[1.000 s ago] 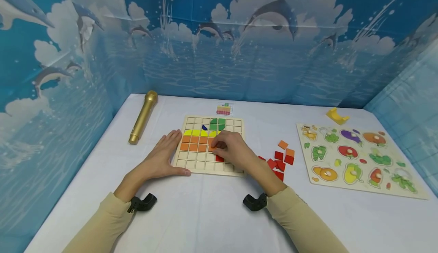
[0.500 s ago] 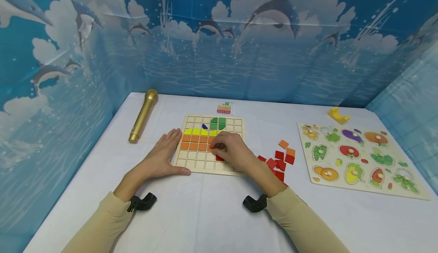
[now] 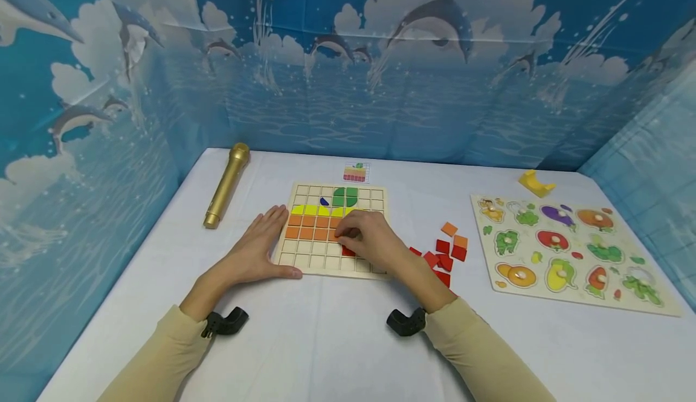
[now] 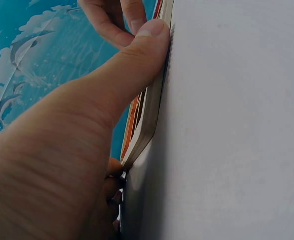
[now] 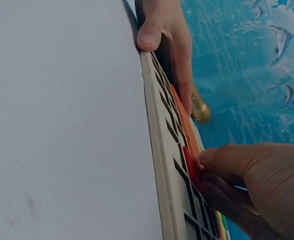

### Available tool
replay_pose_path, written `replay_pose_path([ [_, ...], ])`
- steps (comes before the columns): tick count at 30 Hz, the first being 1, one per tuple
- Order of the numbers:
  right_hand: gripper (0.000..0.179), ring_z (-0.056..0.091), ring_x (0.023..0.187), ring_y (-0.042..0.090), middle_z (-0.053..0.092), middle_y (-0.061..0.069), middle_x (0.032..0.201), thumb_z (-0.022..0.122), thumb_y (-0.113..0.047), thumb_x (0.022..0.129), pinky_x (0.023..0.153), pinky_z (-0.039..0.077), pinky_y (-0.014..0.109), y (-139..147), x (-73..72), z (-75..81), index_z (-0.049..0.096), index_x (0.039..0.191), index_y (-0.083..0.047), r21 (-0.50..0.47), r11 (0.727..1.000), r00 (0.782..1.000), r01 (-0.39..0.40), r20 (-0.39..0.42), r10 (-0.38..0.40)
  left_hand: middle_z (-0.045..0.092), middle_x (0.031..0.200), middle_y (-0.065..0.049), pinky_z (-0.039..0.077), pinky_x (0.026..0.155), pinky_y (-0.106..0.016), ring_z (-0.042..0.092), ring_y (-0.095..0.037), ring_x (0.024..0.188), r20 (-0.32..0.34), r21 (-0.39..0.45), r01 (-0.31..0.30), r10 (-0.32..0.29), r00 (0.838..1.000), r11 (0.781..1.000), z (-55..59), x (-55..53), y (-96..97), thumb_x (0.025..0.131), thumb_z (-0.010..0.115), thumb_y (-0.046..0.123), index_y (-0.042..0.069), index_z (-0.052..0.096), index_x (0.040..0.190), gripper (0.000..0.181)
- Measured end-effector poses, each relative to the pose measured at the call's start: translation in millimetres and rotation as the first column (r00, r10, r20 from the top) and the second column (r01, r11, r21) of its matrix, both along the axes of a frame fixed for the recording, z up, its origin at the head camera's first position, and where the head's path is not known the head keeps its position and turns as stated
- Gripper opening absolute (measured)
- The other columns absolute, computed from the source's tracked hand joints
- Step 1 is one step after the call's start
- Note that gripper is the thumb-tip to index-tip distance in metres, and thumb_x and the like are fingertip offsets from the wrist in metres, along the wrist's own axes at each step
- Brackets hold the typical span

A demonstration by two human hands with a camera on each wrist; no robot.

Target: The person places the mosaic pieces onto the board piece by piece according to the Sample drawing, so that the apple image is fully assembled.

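Note:
A wooden grid board (image 3: 315, 263) lies on the white table, with rows of yellow and orange tiles (image 3: 307, 226), a green group (image 3: 345, 196) above and a small dark blue piece (image 3: 324, 201). My left hand (image 3: 255, 248) rests against its left side, fingers straight along the edge and thumb at the front left corner. With curled fingers, my right hand (image 3: 370, 239) pinches an orange tile (image 3: 336, 236) at the right end of the lower orange row. A red tile (image 3: 348, 251) lies just under that hand, which hides part of the board's right side.
Loose red and orange tiles (image 3: 444, 262) lie right of the board. Farther right is a vegetable knob puzzle (image 3: 530, 257), with a yellow curved block (image 3: 536, 183) behind it. A gold microphone-shaped tube (image 3: 227, 187) lies at the left, and a small pattern card (image 3: 356, 173) behind the board.
Almost nothing has moved. The right fingertips stay on the same spot of the board, with only slight shifts, and the left hand keeps its place.

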State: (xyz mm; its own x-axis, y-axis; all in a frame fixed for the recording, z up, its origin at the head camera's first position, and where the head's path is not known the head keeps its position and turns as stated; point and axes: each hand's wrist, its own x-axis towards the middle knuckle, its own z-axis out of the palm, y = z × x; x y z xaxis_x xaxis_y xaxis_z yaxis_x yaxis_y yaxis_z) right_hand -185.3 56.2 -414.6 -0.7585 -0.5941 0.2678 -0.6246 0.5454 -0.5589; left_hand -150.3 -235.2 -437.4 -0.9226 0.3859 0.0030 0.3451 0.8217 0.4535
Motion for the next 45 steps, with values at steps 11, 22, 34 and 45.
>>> replay_pose_path([
  [11,0.009,0.067,0.089,0.011,0.075,-0.002,0.098,0.081,-0.011,0.093,0.084,0.063,0.031,5,-1.7,3.5,0.081,0.102,-0.01,-0.021,0.999,0.999,0.024,0.03,-0.024,0.011,0.177,-0.016,0.005,0.135,-0.053,0.006,-0.033,0.165,-0.001,0.004,0.001,-0.001,1.0,1.0,-0.1,0.1,-1.1,0.073,0.086,0.069,-0.001,0.014,0.168,0.138],
  [22,0.009,0.067,0.089,0.014,0.076,0.0,0.101,0.08,-0.011,0.094,0.085,0.063,0.032,22,-2.5,8.0,0.081,0.103,-0.011,-0.034,0.993,0.991,0.117,0.062,-0.115,0.011,0.177,-0.015,0.004,0.135,-0.052,0.006,-0.032,0.166,-0.002,0.01,0.001,-0.001,1.0,1.0,-0.9,-0.3,0.2,0.072,0.087,0.069,-0.001,0.015,0.167,0.138],
  [34,0.016,0.073,0.096,0.023,0.077,0.005,0.108,0.08,-0.012,0.094,0.091,0.065,0.044,82,-1.3,12.4,0.08,0.11,-0.009,-0.031,0.968,0.967,0.25,0.067,-0.247,0.011,0.177,-0.016,0.005,0.135,-0.053,0.006,-0.033,0.165,-0.004,0.015,0.003,-0.003,1.0,1.0,-3.1,-1.3,1.2,0.071,0.087,0.069,-0.001,0.015,0.167,0.139],
  [45,0.038,0.07,0.107,0.038,0.074,0.02,0.119,0.08,-0.012,0.093,0.092,0.062,0.056,146,-7.8,22.7,0.071,0.129,-0.003,0.061,0.893,0.889,0.446,0.09,-0.45,0.011,0.177,-0.016,0.005,0.135,-0.053,0.006,-0.033,0.165,0.001,0.005,-0.01,0.01,1.0,1.0,-3.7,-1.9,0.0,0.071,0.087,0.071,0.0,0.014,0.168,0.14],
])
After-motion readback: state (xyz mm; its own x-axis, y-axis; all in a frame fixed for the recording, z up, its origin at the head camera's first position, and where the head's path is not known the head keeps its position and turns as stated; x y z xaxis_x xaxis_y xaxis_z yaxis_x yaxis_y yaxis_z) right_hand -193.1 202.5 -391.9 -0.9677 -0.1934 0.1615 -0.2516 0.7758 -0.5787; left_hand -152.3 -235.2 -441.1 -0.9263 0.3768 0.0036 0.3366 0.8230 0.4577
